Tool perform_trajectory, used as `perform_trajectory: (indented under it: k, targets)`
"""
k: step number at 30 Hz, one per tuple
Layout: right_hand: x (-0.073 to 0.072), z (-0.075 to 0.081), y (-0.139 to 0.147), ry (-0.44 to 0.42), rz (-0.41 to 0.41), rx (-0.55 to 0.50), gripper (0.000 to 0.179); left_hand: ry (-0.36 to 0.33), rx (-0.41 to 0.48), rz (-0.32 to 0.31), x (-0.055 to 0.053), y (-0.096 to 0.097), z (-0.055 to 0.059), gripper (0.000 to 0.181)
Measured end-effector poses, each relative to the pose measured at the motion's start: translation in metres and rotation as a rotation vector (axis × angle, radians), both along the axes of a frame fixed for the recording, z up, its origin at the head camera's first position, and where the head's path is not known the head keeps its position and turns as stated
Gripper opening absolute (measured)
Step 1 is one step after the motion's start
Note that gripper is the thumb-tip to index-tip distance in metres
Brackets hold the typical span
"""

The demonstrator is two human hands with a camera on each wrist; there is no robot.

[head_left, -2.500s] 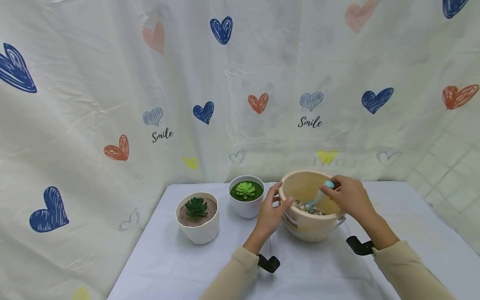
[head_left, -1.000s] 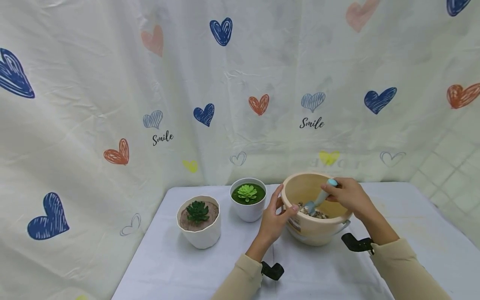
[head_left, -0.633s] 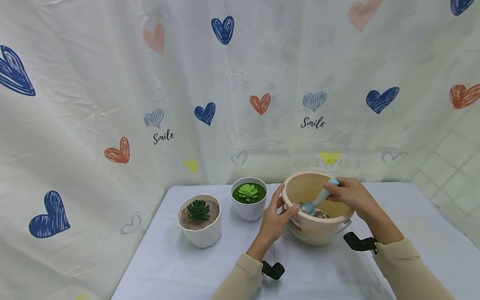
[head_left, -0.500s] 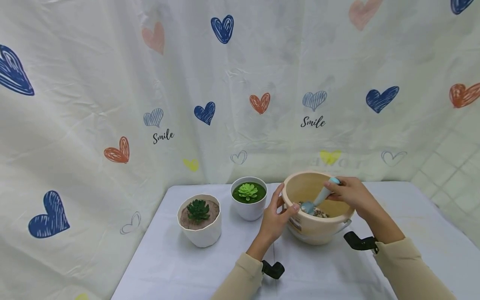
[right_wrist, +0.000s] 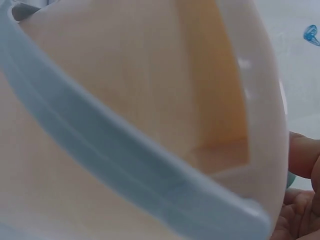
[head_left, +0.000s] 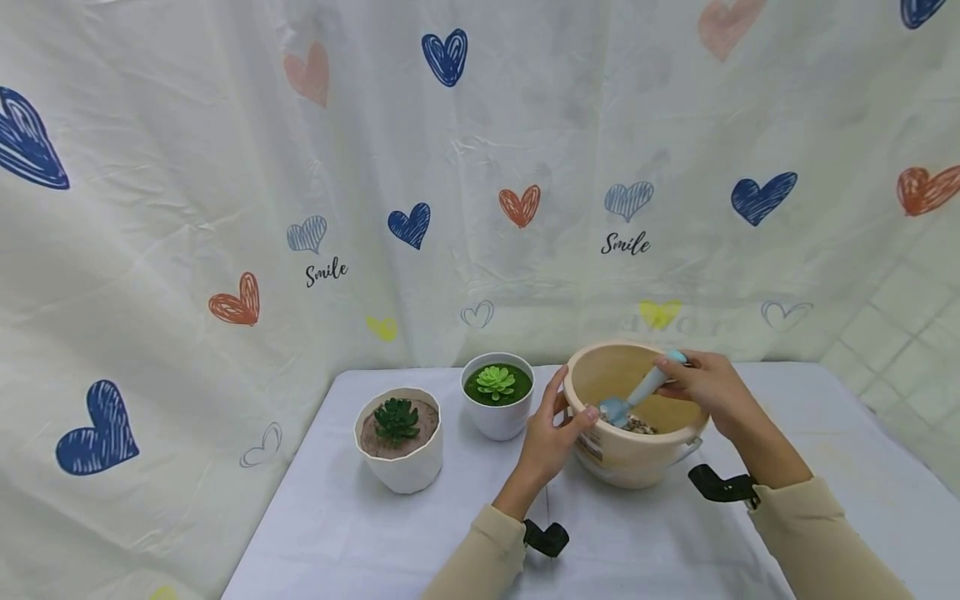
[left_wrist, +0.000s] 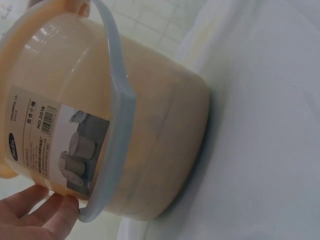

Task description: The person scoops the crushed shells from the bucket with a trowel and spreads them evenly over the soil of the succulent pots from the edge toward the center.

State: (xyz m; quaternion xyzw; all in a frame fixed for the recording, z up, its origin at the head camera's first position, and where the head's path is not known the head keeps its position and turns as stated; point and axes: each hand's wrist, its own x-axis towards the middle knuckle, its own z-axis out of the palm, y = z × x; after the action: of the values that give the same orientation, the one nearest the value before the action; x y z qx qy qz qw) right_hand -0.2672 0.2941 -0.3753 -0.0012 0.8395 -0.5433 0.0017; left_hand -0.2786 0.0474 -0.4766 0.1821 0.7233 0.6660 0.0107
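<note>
The bucket [head_left: 626,467] stands on the far half of the table [head_left: 375,550], the curtain [head_left: 547,125] hanging behind at twelve o'clock. Near the bucket, at its nine, stands the back pot [head_left: 498,423], with the back plant [head_left: 496,382] in it. At eight from that pot is the front pot [head_left: 407,472], bearing the front plant [head_left: 396,421]. Gravel [head_left: 641,427] lies inside the bucket; the scoop [head_left: 647,386] slants in it from eight up to two. The left hand [head_left: 550,442] is on the rim around nine, the right hand [head_left: 708,386] at two, on the scoop.
</note>
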Motion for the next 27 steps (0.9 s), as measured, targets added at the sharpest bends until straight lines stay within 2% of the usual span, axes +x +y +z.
perform_trajectory:
  k: [11, 18, 23, 27]
  targets:
    - [0.006, -0.001, 0.002, 0.019, -0.079, -0.082, 0.056, -0.013, -0.005, 0.008, 0.001, 0.002, 0.001, 0.077]
    - [0.014, -0.004, 0.013, 0.077, -0.089, -0.168, 0.063, -0.003, -0.002, 0.007, 0.001, 0.001, -0.001, 0.077]
    - [0.018, -0.006, 0.023, 0.101, -0.106, -0.216, 0.044, 0.002, -0.006, 0.016, 0.002, 0.002, 0.0, 0.077]
    - [0.022, -0.008, 0.029, 0.124, -0.087, -0.28, 0.022, -0.003, -0.01, 0.021, 0.002, 0.003, -0.001, 0.077]
